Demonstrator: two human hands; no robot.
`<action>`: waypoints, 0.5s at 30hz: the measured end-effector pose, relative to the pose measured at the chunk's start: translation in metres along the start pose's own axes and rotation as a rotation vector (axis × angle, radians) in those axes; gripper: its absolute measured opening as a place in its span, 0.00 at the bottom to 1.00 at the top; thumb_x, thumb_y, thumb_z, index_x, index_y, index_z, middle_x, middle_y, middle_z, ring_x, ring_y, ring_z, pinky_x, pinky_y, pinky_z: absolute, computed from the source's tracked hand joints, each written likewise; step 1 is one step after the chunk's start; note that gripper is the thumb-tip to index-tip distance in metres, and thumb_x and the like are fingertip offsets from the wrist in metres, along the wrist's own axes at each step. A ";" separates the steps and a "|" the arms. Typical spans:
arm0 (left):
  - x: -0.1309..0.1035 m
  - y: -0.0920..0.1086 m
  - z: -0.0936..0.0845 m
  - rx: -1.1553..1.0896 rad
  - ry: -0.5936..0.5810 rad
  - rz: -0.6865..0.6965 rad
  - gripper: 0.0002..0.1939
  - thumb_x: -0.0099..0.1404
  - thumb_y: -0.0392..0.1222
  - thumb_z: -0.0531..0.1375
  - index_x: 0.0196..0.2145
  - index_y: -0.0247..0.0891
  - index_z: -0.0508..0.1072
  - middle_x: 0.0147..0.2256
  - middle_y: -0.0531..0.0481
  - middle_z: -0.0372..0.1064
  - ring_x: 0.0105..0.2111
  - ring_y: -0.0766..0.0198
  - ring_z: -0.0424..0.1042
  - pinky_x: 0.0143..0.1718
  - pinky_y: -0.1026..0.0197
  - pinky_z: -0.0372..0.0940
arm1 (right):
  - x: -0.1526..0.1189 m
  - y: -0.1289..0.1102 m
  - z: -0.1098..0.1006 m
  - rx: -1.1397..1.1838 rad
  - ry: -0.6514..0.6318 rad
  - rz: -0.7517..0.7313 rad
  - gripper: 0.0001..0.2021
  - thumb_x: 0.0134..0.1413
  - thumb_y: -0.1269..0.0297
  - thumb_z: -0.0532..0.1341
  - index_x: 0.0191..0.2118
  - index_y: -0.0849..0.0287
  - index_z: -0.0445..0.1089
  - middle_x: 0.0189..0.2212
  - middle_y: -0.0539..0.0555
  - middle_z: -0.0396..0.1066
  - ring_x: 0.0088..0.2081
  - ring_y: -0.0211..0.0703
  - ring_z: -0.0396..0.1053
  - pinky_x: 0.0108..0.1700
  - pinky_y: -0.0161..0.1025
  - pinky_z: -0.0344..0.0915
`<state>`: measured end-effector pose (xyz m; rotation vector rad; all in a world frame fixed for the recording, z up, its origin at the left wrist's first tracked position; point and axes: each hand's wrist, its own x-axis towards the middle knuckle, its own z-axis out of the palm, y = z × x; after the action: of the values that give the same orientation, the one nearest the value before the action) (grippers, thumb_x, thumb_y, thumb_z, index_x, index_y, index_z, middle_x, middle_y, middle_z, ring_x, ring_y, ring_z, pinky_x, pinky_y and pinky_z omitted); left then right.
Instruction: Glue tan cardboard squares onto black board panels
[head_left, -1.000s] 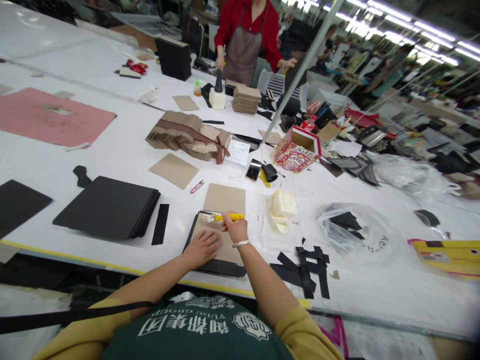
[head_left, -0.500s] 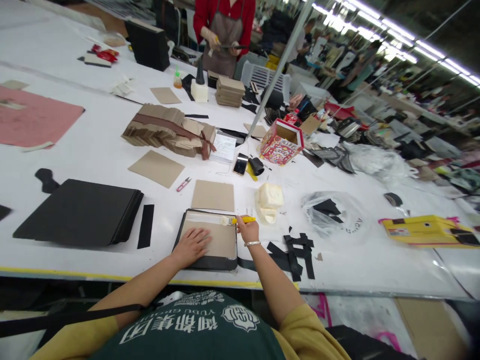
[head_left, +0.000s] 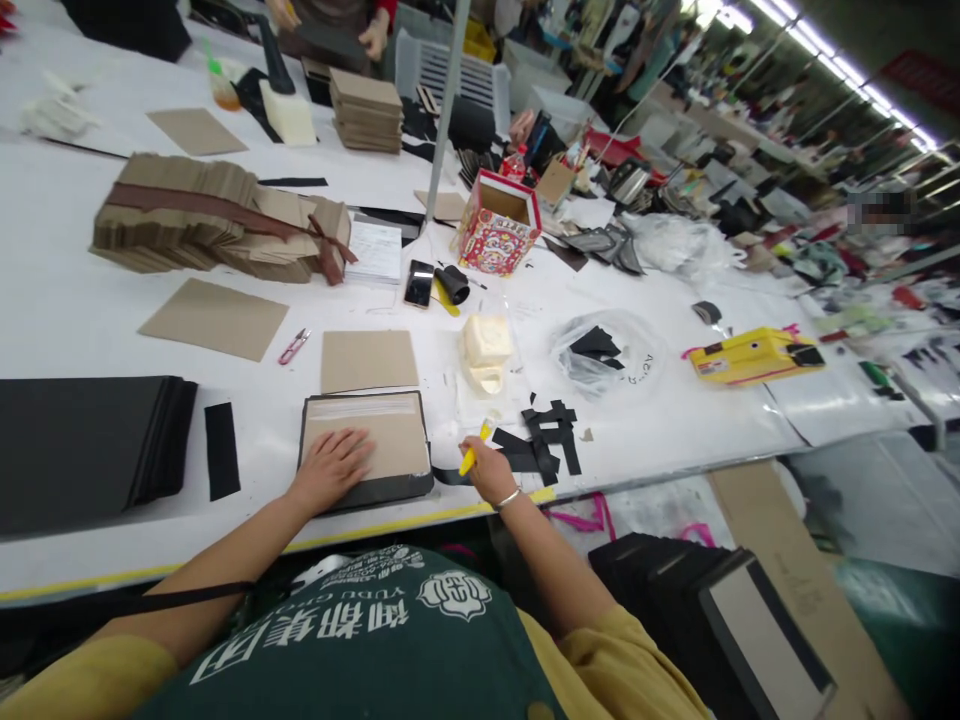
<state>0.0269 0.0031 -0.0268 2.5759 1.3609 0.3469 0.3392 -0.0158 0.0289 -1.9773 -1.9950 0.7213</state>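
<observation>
My left hand (head_left: 334,470) lies flat, fingers spread, on a grey-brown board (head_left: 397,435) bordered by black material (head_left: 390,488). A pale, shiny wet-looking band runs along the board's far edge. Just right of this panel, above the white table, my right hand (head_left: 491,472) is closed around a yellow-handled brush (head_left: 468,461). The brush tilts up and away, and its bristles are hard to make out. Beyond it stands a cream-coated container (head_left: 486,342). Another bare board (head_left: 367,360) lies directly behind the panel.
Black sheets (head_left: 82,440) are stacked at left beside a black strip (head_left: 222,450). Pink thread snips (head_left: 294,346), a phone (head_left: 418,283) and tied board bundles (head_left: 187,205) lie farther back. Black scraps (head_left: 540,440) lie at right. A metal pole (head_left: 448,110) rises behind; a co-worker's hand (head_left: 373,36) shows.
My right hand has moved the brush from the board's far edge to the right, off the panel. My left hand still rests on the board. The camera view has swung to the right.
</observation>
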 end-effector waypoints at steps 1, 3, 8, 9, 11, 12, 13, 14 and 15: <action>0.000 0.001 0.000 0.011 -0.003 -0.003 0.21 0.62 0.49 0.50 0.52 0.45 0.64 0.56 0.49 0.56 0.56 0.54 0.52 0.56 0.49 0.42 | -0.005 0.009 0.013 -0.077 -0.047 -0.086 0.12 0.51 0.65 0.56 0.42 0.59 0.64 0.36 0.55 0.69 0.38 0.41 0.67 0.42 0.36 0.61; 0.001 0.002 0.000 0.019 -0.016 -0.017 0.21 0.61 0.48 0.50 0.51 0.45 0.64 0.56 0.49 0.56 0.56 0.54 0.52 0.56 0.49 0.43 | -0.011 0.021 0.035 -0.182 -0.115 -0.243 0.11 0.46 0.69 0.59 0.39 0.61 0.64 0.37 0.58 0.67 0.42 0.45 0.64 0.46 0.40 0.58; 0.011 0.009 -0.015 -0.063 -0.124 -0.098 0.22 0.59 0.46 0.52 0.51 0.41 0.64 0.55 0.44 0.56 0.54 0.52 0.54 0.55 0.48 0.46 | -0.013 0.015 0.033 -0.120 -0.089 -0.249 0.08 0.46 0.74 0.54 0.36 0.60 0.62 0.28 0.54 0.64 0.34 0.41 0.63 0.42 0.39 0.58; 0.015 0.014 -0.021 -0.117 -0.132 -0.123 0.24 0.59 0.46 0.53 0.52 0.38 0.63 0.56 0.42 0.54 0.54 0.52 0.54 0.55 0.48 0.47 | -0.013 0.007 0.022 -0.052 -0.076 -0.246 0.09 0.47 0.73 0.53 0.37 0.60 0.61 0.28 0.53 0.63 0.32 0.40 0.62 0.39 0.37 0.58; 0.027 0.029 -0.036 -0.292 -0.121 -0.156 0.29 0.57 0.47 0.54 0.55 0.35 0.58 0.57 0.40 0.51 0.56 0.52 0.51 0.56 0.50 0.46 | -0.013 -0.012 -0.005 0.089 -0.078 -0.277 0.10 0.48 0.71 0.53 0.39 0.58 0.58 0.29 0.50 0.62 0.29 0.37 0.61 0.35 0.34 0.58; 0.033 0.039 -0.044 -0.420 -0.119 -0.167 0.31 0.56 0.49 0.55 0.56 0.36 0.56 0.58 0.40 0.49 0.57 0.52 0.49 0.56 0.50 0.45 | -0.013 -0.023 -0.018 0.149 -0.098 -0.310 0.11 0.47 0.71 0.53 0.40 0.58 0.57 0.29 0.49 0.61 0.28 0.36 0.60 0.34 0.33 0.57; 0.039 0.049 -0.051 -0.577 -0.134 -0.180 0.34 0.55 0.51 0.56 0.57 0.37 0.54 0.58 0.41 0.48 0.57 0.53 0.48 0.56 0.50 0.45 | -0.013 -0.034 -0.031 0.204 -0.122 -0.345 0.11 0.47 0.71 0.53 0.39 0.57 0.56 0.29 0.49 0.60 0.28 0.35 0.59 0.34 0.33 0.57; 0.044 0.059 -0.057 -0.761 -0.171 -0.211 0.36 0.54 0.53 0.57 0.58 0.39 0.52 0.59 0.41 0.48 0.57 0.53 0.49 0.56 0.50 0.47 | -0.012 -0.046 -0.042 0.256 -0.152 -0.379 0.11 0.46 0.71 0.53 0.38 0.57 0.56 0.29 0.48 0.59 0.28 0.35 0.59 0.34 0.33 0.57; 0.048 0.068 -0.062 -0.966 -0.227 -0.266 0.38 0.53 0.54 0.58 0.58 0.41 0.51 0.59 0.41 0.48 0.57 0.52 0.50 0.54 0.50 0.50 | -0.011 -0.056 -0.051 0.307 -0.185 -0.410 0.11 0.45 0.71 0.54 0.38 0.57 0.55 0.30 0.48 0.59 0.28 0.35 0.58 0.34 0.32 0.57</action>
<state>0.0875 0.0099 0.0570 1.5721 1.0550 0.4898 0.3167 -0.0159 0.1022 -1.3172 -2.1407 1.0552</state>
